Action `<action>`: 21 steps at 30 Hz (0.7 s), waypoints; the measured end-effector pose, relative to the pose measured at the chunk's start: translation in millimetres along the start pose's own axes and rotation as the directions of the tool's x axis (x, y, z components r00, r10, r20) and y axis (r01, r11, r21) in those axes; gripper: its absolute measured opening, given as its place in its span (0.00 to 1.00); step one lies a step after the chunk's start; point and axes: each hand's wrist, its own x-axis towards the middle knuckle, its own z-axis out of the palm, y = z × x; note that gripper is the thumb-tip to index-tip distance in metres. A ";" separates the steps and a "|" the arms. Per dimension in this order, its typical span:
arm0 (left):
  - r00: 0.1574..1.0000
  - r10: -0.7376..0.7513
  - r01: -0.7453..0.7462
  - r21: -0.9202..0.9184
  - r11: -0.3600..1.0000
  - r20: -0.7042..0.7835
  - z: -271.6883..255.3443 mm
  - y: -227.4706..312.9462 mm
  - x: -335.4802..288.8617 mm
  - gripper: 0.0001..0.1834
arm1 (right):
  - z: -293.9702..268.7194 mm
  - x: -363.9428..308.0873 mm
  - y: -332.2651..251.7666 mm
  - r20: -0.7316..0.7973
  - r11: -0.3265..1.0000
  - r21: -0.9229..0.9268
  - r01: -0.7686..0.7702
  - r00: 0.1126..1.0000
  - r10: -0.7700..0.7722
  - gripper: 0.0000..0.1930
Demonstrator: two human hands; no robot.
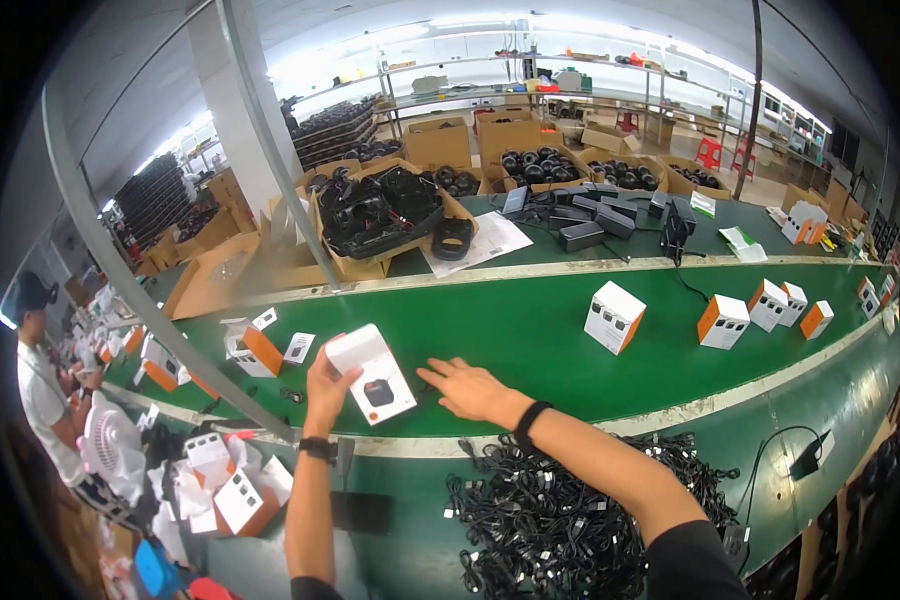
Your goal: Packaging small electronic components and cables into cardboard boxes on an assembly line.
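My left hand (325, 388) is wrapped round the side of a white box (382, 388) with a dark device pictured on its front. The box is tilted above the green conveyor belt (510, 345), and its top flap appears raised. To its right, my right hand (467, 390) reaches out palm down with the fingers stretched. A small dark thing shows by those fingertips, too small to name. In front of me, partly under my right forearm, lies a big heap of black cables (560, 515).
White-and-orange boxes (614, 318) stand along the belt on both sides. Opened boxes (240, 495) crowd the near left by a fan (112, 440). Black adapters (595, 218) and a carton of black parts (382, 212) sit beyond the belt. A metal post (170, 330) rises at left, near another person (40, 370).
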 end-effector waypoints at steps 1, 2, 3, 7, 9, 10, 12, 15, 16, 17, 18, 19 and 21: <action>0.995 0.077 -0.074 -0.049 0.996 0.062 10.6 7.6 -12.0 0.42 | 7.9 4.1 4.6 0.000 1.000 -0.003 -0.012 1.000 0.012 0.31; 0.987 0.135 -0.138 0.030 0.990 0.093 11.7 15.3 -25.5 0.44 | 15.3 12.6 3.8 0.107 0.999 -0.042 0.011 0.994 -0.006 0.26; 0.975 0.171 -0.192 0.146 0.970 0.142 16.5 25.3 -36.3 0.46 | 22.8 15.8 9.0 0.216 0.996 -0.084 0.031 0.976 -0.012 0.20; 0.967 0.188 -0.230 0.281 0.932 0.169 -8.0 6.1 -54.6 0.58 | 33.2 16.7 14.9 0.022 0.996 -0.074 0.051 0.999 -0.049 0.07; 0.974 0.114 -0.127 0.053 0.991 0.194 -0.7 6.3 -60.1 0.58 | 15.4 2.8 19.8 0.054 0.982 -0.190 -0.016 0.998 0.027 0.06; 0.976 0.122 -0.132 0.048 0.990 0.181 5.8 16.6 -62.3 0.58 | -0.5 -6.4 22.3 0.022 0.973 -0.226 -0.037 0.999 0.043 0.05; 0.964 0.036 -0.089 0.192 0.977 0.264 24.8 37.0 -64.4 0.60 | -43.7 -31.1 22.5 -0.202 0.985 -0.060 -0.159 0.969 0.144 0.07; 0.888 0.054 -0.135 0.148 0.980 0.456 37.7 50.2 -47.6 0.55 | -108.2 -46.2 -5.4 -0.302 0.940 0.263 -0.218 0.907 0.294 0.09; 0.791 0.101 -0.289 0.222 0.931 0.604 36.3 47.9 -38.9 0.52 | -115.9 -45.5 -13.0 -0.283 0.853 0.476 -0.215 0.880 0.380 0.10; 0.812 0.188 -0.322 0.154 0.934 0.553 40.4 47.6 -28.3 0.48 | -120.1 -46.2 -17.6 -0.293 0.864 0.478 -0.157 0.899 0.326 0.12; 0.823 0.279 -0.475 0.330 0.815 0.495 43.5 49.2 -15.0 0.48 | -118.4 -45.9 -21.0 -0.297 0.866 0.474 -0.163 0.896 0.331 0.12; 0.910 0.235 -0.359 0.362 0.861 0.342 43.0 46.5 -9.6 0.50 | -112.1 -44.9 -25.0 -0.283 0.862 0.469 -0.191 0.892 0.352 0.12; 0.990 0.037 -0.090 0.395 0.914 0.140 41.5 44.0 -6.5 0.64 | -96.6 -45.6 -21.7 -0.265 0.850 0.454 -0.267 0.870 0.415 0.13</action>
